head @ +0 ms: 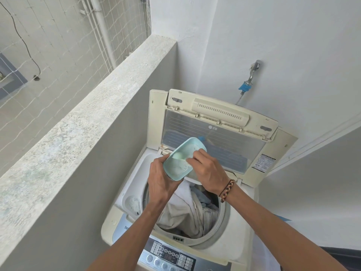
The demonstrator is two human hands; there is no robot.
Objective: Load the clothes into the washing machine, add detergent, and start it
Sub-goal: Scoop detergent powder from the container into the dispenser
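Tilting over the open drum, a pale turquoise rectangular plastic detergent tub (184,159) sits in the left hand (160,178), fingers wrapped round its lower rim. At 3 o'clock of it, the right hand (210,172) pinches a pale green scoop (178,155) inside the tub. Below lies the cream top-loading washing machine (242,241), its lid (214,133) raised at 12 o'clock, white and blue clothes (187,208) filling the drum. A grey concrete parapet (82,130) crowds the machine's left edge.
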